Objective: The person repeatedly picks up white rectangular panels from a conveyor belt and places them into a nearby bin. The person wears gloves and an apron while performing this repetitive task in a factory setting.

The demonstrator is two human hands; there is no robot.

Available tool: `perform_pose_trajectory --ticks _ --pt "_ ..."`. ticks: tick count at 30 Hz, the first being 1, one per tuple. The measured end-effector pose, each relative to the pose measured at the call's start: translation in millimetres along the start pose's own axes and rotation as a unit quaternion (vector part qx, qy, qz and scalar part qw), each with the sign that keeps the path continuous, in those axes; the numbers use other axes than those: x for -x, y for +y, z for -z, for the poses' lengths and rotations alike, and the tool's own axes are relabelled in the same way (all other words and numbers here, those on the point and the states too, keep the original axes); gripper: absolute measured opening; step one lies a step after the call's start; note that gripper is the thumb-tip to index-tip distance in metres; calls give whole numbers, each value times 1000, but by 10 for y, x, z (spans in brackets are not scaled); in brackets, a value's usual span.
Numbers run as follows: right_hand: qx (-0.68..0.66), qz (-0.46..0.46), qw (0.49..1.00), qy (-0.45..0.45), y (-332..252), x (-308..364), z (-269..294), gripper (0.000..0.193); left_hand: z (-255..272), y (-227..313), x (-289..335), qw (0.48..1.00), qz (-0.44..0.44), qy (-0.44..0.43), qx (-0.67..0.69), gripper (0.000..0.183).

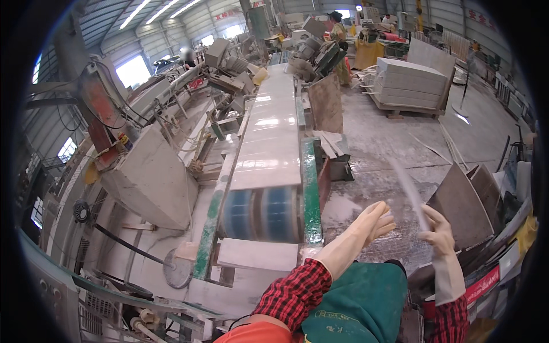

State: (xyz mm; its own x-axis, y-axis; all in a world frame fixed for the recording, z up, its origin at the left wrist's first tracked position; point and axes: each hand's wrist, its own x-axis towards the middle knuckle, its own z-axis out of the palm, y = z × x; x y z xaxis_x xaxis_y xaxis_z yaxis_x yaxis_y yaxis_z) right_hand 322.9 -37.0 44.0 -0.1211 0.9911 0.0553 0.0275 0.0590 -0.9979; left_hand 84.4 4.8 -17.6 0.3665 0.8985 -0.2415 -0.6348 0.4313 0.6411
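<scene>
Both my hands wear cream-coloured gloves, with red-and-black checked sleeves above them. In my right hand (439,230) is the lower end of a thin, pale strip (409,186). It stands tilted, its upper end leaning left and away from me, and it is smeared by motion. Whether this is a narrow piece or a slab seen on edge, I cannot tell. My left hand (375,223) is raised to the left of it, fingers stretched out close together, apart from the strip and holding nothing. A green apron (360,303) covers my front below the hands.
Ahead to the left runs a machine bed with glossy pale slabs (269,140), blue rollers (246,214) and a green side rail (311,191). Brown boards (462,200) lean at right. Stacked white blocks (409,83) stand on a pallet. A person (338,34) stands far off.
</scene>
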Motion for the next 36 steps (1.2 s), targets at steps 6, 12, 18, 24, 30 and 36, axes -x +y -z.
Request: perform_pose_trajectory --ticks 6,12,18,24,30,36 --pt "418 255 834 -254 -347 -663 -1000 71 108 624 619 982 -160 86 43 40" --pt "484 331 749 -307 -462 -986 -1780 61 674 1024 947 965 -254 -69 24 42" --pt "518 373 705 -309 -394 -1097 -1799 69 1676 1017 786 943 -275 158 105 35" --pt "550 209 807 -52 491 -617 125 59 2405 1237 825 877 -312 322 174 38" --pt "632 -78 744 203 999 926 2116 55 2802 1287 700 852 -307 397 148 40" --pt "673 -197 624 345 1425 1956 2543 51 3249 1356 458 847 -316 394 165 39"
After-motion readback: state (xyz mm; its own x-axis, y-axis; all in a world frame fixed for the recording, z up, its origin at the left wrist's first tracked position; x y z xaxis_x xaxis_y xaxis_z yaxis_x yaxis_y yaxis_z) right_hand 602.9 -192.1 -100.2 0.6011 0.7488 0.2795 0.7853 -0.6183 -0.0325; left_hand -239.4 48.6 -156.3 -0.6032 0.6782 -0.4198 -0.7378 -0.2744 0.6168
